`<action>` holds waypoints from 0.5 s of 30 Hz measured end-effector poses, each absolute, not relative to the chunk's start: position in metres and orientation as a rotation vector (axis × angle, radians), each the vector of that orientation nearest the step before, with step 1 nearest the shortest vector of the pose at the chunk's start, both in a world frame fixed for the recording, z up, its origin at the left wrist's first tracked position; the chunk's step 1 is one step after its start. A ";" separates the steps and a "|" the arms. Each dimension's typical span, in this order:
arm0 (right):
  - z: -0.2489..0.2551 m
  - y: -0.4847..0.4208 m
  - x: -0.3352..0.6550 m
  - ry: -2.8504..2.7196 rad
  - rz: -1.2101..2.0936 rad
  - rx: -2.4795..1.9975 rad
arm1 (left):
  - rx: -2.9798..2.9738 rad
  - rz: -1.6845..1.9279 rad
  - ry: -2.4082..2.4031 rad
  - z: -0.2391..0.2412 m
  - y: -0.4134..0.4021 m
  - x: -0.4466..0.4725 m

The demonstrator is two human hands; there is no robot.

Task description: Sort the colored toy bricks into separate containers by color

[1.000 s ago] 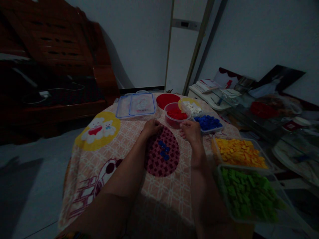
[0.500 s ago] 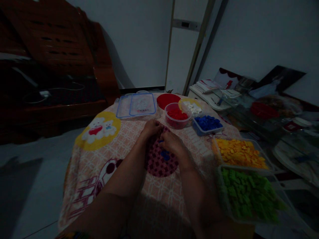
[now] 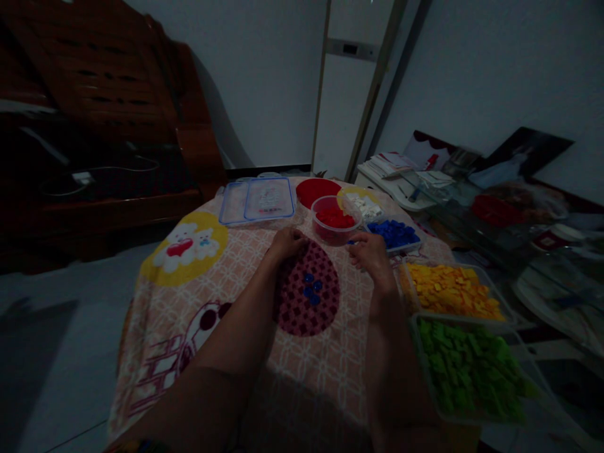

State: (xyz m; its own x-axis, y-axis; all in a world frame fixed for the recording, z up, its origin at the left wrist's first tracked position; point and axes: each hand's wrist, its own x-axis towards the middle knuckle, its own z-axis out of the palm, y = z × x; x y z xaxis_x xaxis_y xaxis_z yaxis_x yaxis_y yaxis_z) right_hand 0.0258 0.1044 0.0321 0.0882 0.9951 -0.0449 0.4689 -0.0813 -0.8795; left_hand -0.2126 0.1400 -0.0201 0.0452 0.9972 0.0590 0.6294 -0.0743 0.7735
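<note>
My left hand (image 3: 287, 244) rests at the upper left edge of a dark red patterned patch (image 3: 302, 318) on the tablecloth. Its fingers are closed together, and what they hold, if anything, is hidden. Held up in front of the blue tub is my right hand (image 3: 370, 253), its fingertips closed on a small blue piece (image 3: 350, 242). Several small blue pieces (image 3: 312, 289) lie loosely grouped on the patch, apart from both hands. Blue blocks (image 3: 394, 233) fill the tub just beyond my right hand. A round clear tub (image 3: 336, 234) of red blocks stands between and beyond the hands.
White pieces (image 3: 365, 206) lie behind the blue tub. At the right edge stand boxes of yellow blocks (image 3: 448, 289) and green blocks (image 3: 472, 371). Blue-rimmed clear lids (image 3: 257, 201) and a red round lid (image 3: 318, 192) lie at the far side. A cluttered glass table is further right.
My right hand has moved right and slightly away from me, from over the patch toward the blue tub, carrying a blue piece. The pieces on the patch are uncovered. My left hand stays put.
</note>
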 end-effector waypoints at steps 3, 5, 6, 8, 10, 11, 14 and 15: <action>0.031 0.110 0.046 -1.189 0.821 -1.612 | 1.768 0.836 1.656 -0.022 0.141 -0.213; 0.028 0.116 0.057 -1.055 0.741 -1.555 | 1.758 0.837 1.670 -0.024 0.142 -0.213; 0.026 0.119 0.062 -1.002 0.707 -1.515 | 1.757 0.837 1.674 -0.024 0.142 -0.213; 0.021 0.124 0.070 -0.918 0.655 -1.442 | 1.763 0.837 1.676 -0.024 0.142 -0.213; 0.017 0.128 0.076 -0.893 0.605 -1.414 | 1.766 0.844 1.671 -0.024 0.142 -0.212; 0.016 0.129 0.078 -0.903 0.571 -1.424 | 1.762 0.848 1.667 -0.024 0.142 -0.212; 0.014 0.128 0.080 -1.004 0.406 -1.480 | 1.727 0.855 1.653 -0.025 0.142 -0.212; 0.015 0.128 0.080 -1.046 0.351 -1.492 | 1.721 0.853 1.651 -0.025 0.141 -0.212</action>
